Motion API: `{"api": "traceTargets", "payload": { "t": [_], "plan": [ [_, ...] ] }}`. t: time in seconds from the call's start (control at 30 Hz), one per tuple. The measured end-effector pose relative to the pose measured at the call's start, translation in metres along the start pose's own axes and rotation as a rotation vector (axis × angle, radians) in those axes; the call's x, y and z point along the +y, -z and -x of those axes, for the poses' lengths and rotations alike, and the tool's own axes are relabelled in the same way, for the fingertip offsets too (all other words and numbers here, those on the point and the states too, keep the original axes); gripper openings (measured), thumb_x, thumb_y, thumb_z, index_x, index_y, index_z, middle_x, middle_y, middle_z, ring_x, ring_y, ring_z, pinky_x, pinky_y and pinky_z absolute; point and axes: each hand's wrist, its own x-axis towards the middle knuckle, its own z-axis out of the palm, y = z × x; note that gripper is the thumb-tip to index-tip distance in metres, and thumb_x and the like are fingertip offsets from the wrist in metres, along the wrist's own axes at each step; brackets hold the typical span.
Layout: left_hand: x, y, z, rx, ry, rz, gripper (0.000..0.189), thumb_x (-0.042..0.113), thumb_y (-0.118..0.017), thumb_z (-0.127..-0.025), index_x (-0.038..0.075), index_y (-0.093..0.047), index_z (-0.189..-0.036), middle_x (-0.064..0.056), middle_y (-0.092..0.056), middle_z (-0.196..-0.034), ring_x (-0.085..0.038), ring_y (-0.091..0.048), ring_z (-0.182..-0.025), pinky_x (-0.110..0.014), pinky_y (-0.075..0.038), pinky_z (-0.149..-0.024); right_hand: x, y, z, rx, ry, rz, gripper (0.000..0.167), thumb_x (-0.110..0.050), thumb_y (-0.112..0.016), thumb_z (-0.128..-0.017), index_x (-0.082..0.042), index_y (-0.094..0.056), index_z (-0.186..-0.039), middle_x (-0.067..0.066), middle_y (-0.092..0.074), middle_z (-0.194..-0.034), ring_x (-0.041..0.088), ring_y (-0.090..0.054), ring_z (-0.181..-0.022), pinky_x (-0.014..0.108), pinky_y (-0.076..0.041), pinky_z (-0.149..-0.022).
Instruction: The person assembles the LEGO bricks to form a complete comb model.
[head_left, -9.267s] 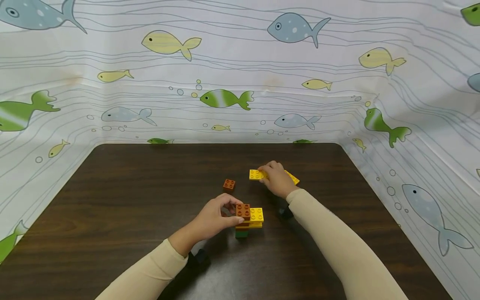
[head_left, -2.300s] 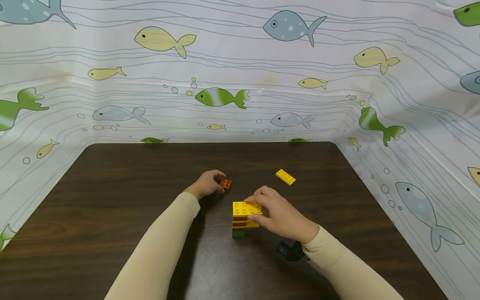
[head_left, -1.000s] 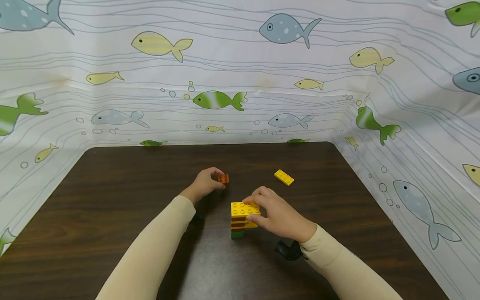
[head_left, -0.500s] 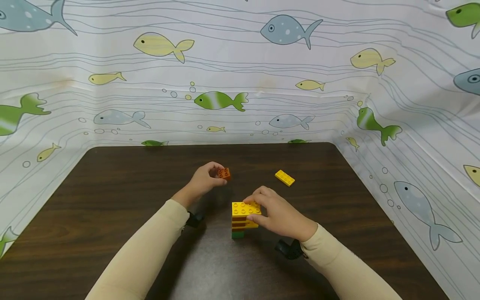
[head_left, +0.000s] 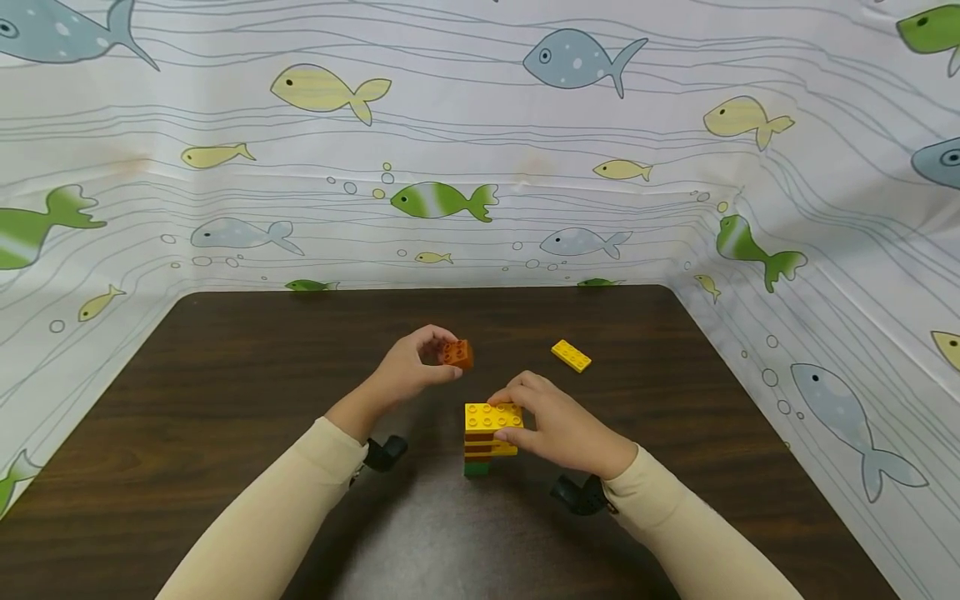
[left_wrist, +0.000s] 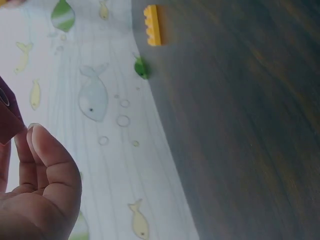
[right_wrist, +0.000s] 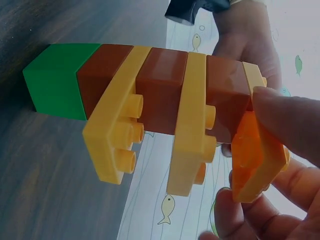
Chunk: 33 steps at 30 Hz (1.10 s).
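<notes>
My left hand (head_left: 405, 371) pinches a brown building brick (head_left: 459, 354) between thumb and fingers, raised behind the tower. The brick is at the left edge of the left wrist view. My right hand (head_left: 566, 429) grips the overhanging end of the tower's top yellow plate (head_left: 480, 415), thumb on the near side. In the right wrist view the tower has a green brick (right_wrist: 60, 82) at its base, then brown bricks (right_wrist: 162, 85) alternating with yellow plates (right_wrist: 187, 125). All three plates jut out to the same side.
A loose yellow plate (head_left: 572, 356) lies on the dark wooden table (head_left: 262, 400), behind and right of the tower. A fish-print cloth (head_left: 450, 125) stands around the table's back and sides. Black wrist cameras (head_left: 581, 495) hang below both wrists.
My right hand brought a yellow plate onto the tower and stays there. My left hand left the tower, took the brown brick off the table, lifted it and moved it nearer the tower.
</notes>
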Motion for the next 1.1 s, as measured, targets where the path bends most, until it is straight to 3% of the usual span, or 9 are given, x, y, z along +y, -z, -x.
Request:
{"api": "traceTargets", "payload": {
  "t": [0.3, 0.57, 1.1],
  "plan": [
    [0.012, -0.006, 0.02, -0.022, -0.055, -0.015, 0.037, 0.011, -0.071, -0.083, 0.004, -0.055, -0.116, -0.01, -0.059, -0.105, -0.025, -0.053, -0.095, -0.036, -0.046, -0.082, 0.002, 0.0, 0.0, -0.01, -0.006, -0.028, 0.041, -0.021, -0.073, -0.086, -0.009, -0.062, -0.123, -0.003, -0.052, -0.109, 0.013, -0.049, -0.096, 0.029, -0.048, -0.083],
    [0.016, -0.007, 0.034, -0.059, -0.088, -0.067, 0.037, 0.011, -0.072, -0.083, 0.004, -0.055, -0.115, -0.009, -0.058, -0.105, -0.024, -0.053, -0.093, -0.035, -0.049, -0.079, 0.003, 0.0, 0.0, -0.012, -0.007, -0.059, 0.043, -0.019, -0.074, -0.085, -0.006, -0.061, -0.124, 0.0, -0.052, -0.11, 0.014, -0.051, -0.095, 0.035, -0.051, -0.084],
    [0.021, -0.022, 0.049, -0.067, -0.165, -0.141, 0.034, 0.009, -0.073, -0.083, 0.004, -0.057, -0.113, -0.007, -0.053, -0.106, -0.022, -0.05, -0.093, -0.028, -0.049, -0.073, 0.005, -0.002, 0.0, -0.015, 0.007, -0.048, 0.047, -0.025, -0.07, -0.087, -0.004, -0.06, -0.127, 0.001, -0.052, -0.11, 0.015, -0.052, -0.092, 0.034, -0.051, -0.08]
  ]
}}
